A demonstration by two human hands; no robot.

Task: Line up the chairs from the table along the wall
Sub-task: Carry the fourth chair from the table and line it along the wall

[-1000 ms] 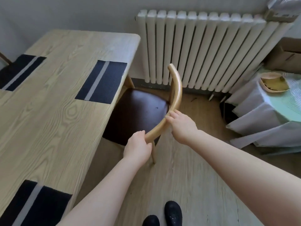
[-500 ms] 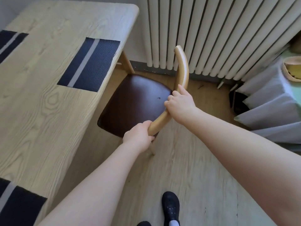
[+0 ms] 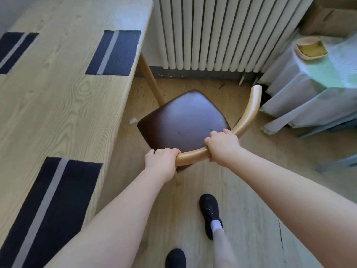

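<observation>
Chair (image 3: 183, 122): seen on the wood floor, right of the tabletop (image 3: 63, 105), near the radiator (image 3: 222, 31).
Left hand (image 3: 161, 163): clamped on the near end of the curved backrest (image 3: 249, 115).
Right hand (image 3: 222, 146): clamped on the backrest further right.
Far right: a cloth-draped stand (image 3: 301, 84) is seen.

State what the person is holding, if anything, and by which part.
Both hands hold the chair by its curved wooden backrest: the left hand near one end, the right hand around the middle.
</observation>
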